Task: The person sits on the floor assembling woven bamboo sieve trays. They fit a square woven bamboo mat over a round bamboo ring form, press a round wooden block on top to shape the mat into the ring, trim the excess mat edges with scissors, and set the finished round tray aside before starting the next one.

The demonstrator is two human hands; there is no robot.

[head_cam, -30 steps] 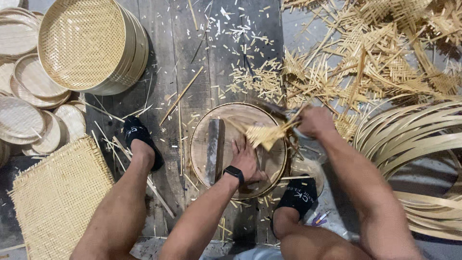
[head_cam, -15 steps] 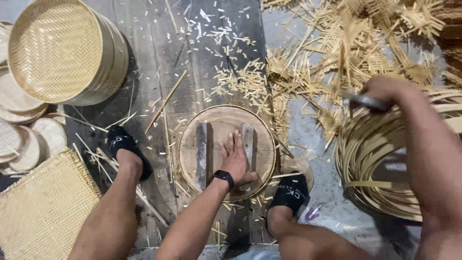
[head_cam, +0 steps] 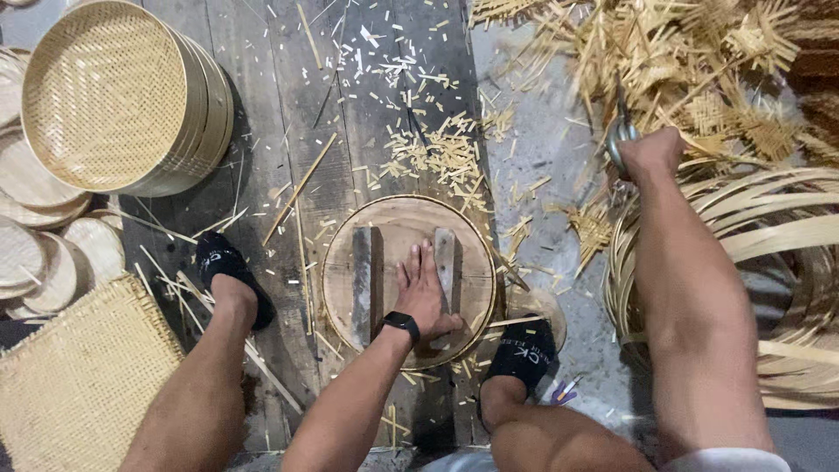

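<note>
My left hand (head_cam: 423,293) lies flat, fingers apart, on a round wooden lid (head_cam: 398,227) with two cross battens, on the plank floor between my feet. A black watch sits on that wrist. My right hand (head_cam: 648,152) is raised at the right, closed around the handles of metal scissors (head_cam: 619,131) that point up. Just below and right of it lie coiled bamboo strips (head_cam: 769,236). A small clump of woven offcut (head_cam: 592,225) rests on the ground under that hand.
A stack of round woven bamboo sieves (head_cam: 114,96) stands at the upper left, flat round lids (head_cam: 35,253) beside it, a square woven mat (head_cam: 70,385) at the lower left. A heap of woven bamboo scraps (head_cam: 690,61) fills the upper right. Cut slivers (head_cam: 437,149) litter the planks.
My right hand, earlier at the lid trimming a woven piece, has swung right and up with the scissors. The woven piece is gone from the lid; my left hand now lies flat on it.
</note>
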